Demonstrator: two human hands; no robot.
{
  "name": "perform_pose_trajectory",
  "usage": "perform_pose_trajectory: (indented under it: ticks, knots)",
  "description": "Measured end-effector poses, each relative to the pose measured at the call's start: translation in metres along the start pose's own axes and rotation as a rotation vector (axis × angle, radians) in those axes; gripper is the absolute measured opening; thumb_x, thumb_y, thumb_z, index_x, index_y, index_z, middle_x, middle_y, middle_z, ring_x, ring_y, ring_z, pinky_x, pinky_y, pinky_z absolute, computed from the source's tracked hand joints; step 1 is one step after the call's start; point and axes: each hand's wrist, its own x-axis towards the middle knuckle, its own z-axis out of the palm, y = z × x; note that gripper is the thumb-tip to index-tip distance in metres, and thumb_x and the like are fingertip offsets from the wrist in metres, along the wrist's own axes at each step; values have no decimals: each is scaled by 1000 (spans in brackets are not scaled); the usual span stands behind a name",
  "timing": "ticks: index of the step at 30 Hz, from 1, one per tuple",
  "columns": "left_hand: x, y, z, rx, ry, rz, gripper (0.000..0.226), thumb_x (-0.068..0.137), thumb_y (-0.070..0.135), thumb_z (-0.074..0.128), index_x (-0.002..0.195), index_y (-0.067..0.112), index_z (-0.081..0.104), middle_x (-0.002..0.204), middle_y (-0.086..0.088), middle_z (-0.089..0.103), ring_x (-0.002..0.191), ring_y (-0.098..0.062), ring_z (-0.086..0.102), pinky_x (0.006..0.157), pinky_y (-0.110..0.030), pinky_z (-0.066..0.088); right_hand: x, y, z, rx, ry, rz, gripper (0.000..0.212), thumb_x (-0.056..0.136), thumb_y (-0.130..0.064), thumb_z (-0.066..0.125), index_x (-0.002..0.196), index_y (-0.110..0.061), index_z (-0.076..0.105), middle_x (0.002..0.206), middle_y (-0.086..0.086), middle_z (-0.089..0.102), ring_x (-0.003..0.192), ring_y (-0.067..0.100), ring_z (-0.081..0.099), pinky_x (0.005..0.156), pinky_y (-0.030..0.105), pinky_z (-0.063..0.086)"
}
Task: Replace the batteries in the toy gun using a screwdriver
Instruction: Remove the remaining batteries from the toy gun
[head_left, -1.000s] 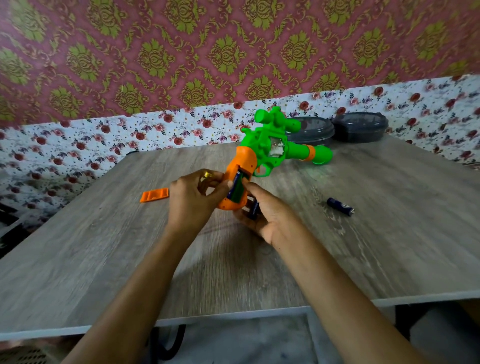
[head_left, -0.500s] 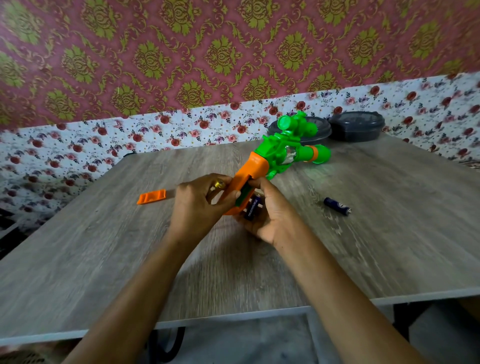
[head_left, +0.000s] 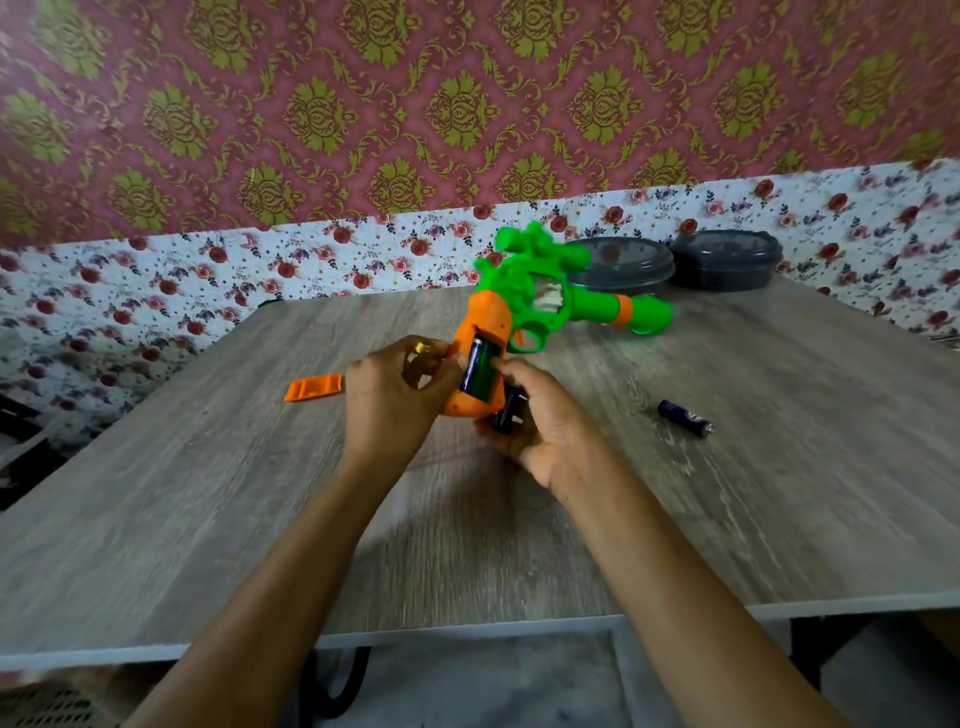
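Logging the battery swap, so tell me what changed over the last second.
The toy gun turned back, so its open grip shows the fitted battery again. The left hand kept holding the grip; the right hand kept its spare battery. The orange cover and loose battery stayed put.

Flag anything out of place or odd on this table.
The orange grip of the toy gun is open, with a battery showing inside. Its orange cover lies apart on the table, to the left. One loose battery lies alone to the right. That fits a battery swap; nothing looks spilled or broken.
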Motion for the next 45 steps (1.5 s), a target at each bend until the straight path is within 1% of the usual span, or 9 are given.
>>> perform_pose_trajectory:
  ticks: [2,4,10,12,16,23,33,39,45]
  knots:
    - [2,-5,-1,-61,-1,-107,18,83,23,69,75,7,70,61,-4,63,54,-7,54,54,-29,43,2,4,2,-40,-23,-27,10,86,-20,61,77,-16,61,72,4,59,67,13,56,60,27,50]
    - [3,-8,-1,-112,-26,-187,26,84,25,68,74,2,68,58,-13,58,51,-10,45,52,-31,36,4,6,2,-68,-23,-43,6,84,-18,63,79,-15,62,77,6,61,70,15,59,54,24,55]
    - [4,-12,-3,-137,-122,-314,37,89,26,63,61,4,50,38,9,32,36,-6,29,45,-24,23,0,5,0,-39,-74,-18,10,80,-9,67,89,-7,63,85,9,60,79,17,59,56,23,57]
    - [4,-11,-5,-105,-150,-299,36,89,32,62,69,2,56,44,9,38,39,-6,31,46,-24,25,-1,5,-1,-38,-73,-3,16,82,-7,64,98,-4,62,85,10,60,77,17,59,53,23,57]
    - [10,-5,-13,-324,14,-312,19,97,34,41,90,27,56,72,4,47,55,-5,41,49,-21,35,1,6,-4,-61,-58,4,5,82,-4,62,82,-9,63,79,9,61,72,16,58,49,22,56]
    - [14,-3,-22,-334,159,127,18,88,32,53,106,31,57,96,8,55,92,-11,56,84,-30,47,6,14,-6,-108,-66,41,11,81,2,61,78,-8,61,79,10,61,74,17,58,53,24,56]
    - [10,-1,-24,-89,327,263,31,92,26,55,110,0,54,87,7,62,77,16,59,70,-9,50,14,17,-8,-155,-19,19,16,76,-1,68,86,-13,66,83,6,64,78,15,60,58,23,57]
    - [8,2,-23,-122,316,354,24,96,30,50,113,13,47,94,5,65,89,12,62,76,-17,53,15,18,-7,-178,-21,25,24,76,-1,68,98,-10,66,85,5,66,76,15,62,64,26,57]
    - [9,-1,-20,-49,235,379,20,94,16,50,113,15,44,98,5,64,93,4,62,77,-8,49,14,18,-6,-210,-17,12,18,76,0,68,90,-13,67,81,4,66,74,15,63,62,25,56]
